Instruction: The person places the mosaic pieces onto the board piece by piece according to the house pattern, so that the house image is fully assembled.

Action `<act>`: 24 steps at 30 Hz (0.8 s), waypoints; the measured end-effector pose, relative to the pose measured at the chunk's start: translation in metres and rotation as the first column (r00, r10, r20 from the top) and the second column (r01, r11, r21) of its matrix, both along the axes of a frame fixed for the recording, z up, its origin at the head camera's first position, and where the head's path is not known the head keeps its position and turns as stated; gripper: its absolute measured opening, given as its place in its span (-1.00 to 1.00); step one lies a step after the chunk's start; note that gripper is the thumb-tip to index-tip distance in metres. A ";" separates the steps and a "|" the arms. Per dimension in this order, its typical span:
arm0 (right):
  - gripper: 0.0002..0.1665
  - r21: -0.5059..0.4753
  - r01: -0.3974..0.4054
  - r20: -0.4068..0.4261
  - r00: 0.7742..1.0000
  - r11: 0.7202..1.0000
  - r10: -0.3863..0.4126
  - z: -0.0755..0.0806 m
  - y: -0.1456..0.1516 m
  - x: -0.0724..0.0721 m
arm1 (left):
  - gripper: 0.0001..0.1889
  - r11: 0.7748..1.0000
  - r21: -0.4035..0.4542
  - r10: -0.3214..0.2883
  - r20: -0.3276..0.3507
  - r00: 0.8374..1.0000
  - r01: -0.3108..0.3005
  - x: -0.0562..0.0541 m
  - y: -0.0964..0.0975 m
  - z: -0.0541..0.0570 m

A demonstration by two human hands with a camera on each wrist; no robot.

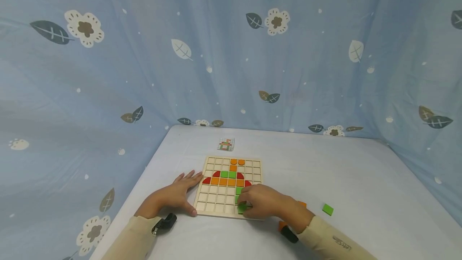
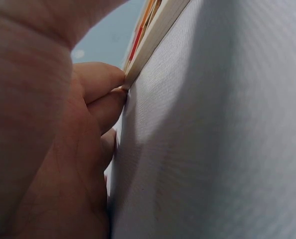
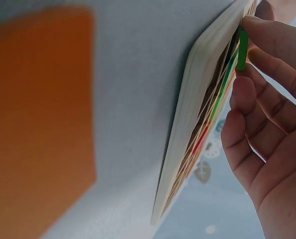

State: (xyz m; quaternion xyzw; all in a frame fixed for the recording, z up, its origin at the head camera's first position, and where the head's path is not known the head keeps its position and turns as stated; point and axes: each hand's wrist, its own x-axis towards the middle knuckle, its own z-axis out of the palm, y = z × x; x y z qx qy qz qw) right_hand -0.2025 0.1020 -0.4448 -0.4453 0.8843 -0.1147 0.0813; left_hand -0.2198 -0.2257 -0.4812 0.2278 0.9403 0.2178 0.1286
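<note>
A wooden grid board (image 1: 216, 198) lies on the white table, carrying a pattern of orange, red and green pieces. My left hand (image 1: 177, 193) rests flat with spread fingers at the board's left side; in the left wrist view its fingertips (image 2: 110, 79) touch the wooden edge. Over the lower right cells, my right hand (image 1: 265, 202) pinches a green square tile (image 3: 243, 50) between thumb and fingers. In the right wrist view that tile stands tilted at the board's surface. Two green tiles (image 1: 239, 191) in the column above are partly covered by the right hand.
A small pattern card (image 1: 226, 144) lies behind the board. To the right is a loose green tile (image 1: 327, 209). Orange pieces (image 1: 282, 225) lie near the right forearm, partly hidden by it. A blue patterned curtain (image 1: 231, 71) hangs behind the table.
</note>
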 end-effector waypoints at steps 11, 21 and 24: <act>-0.76 0.012 -0.015 0.001 1.000 1.000 0.015 0.000 -0.005 0.000 | 0.32 1.000 -0.004 -0.010 0.001 1.000 0.010 0.000 0.000 0.000; -0.80 -0.013 -0.059 -0.005 0.998 0.998 0.059 -0.001 -0.006 0.000 | 0.35 1.000 -0.008 -0.006 -0.001 1.000 0.006 -0.002 0.000 -0.002; -0.79 -0.013 -0.068 -0.007 0.998 0.998 0.068 -0.002 -0.006 -0.001 | 0.35 1.000 -0.003 -0.010 -0.001 1.000 0.010 -0.002 0.000 -0.001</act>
